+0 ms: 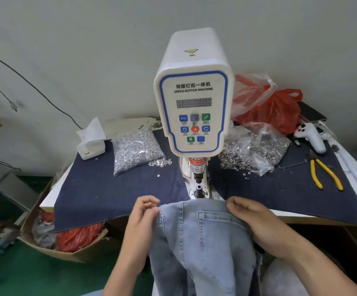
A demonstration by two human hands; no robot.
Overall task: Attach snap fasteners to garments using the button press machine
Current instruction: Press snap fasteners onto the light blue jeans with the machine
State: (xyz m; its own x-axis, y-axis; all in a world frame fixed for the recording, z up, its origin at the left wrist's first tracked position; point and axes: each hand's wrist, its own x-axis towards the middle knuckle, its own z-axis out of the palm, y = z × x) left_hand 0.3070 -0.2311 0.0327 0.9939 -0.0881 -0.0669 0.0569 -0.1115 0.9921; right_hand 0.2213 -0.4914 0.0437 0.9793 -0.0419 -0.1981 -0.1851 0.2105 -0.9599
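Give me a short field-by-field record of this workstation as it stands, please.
machine: button press, display blank
die: lower post bare
garment: jeans, waistband just short of the die
left hand: pinches waistband
right hand: grips waistband
left of machine: bag of caps
right of machine: bag of rings, pliers

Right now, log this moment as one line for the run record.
left hand: grips jeans waistband | right hand: grips waistband | jeans: short of press die | stage: positioning
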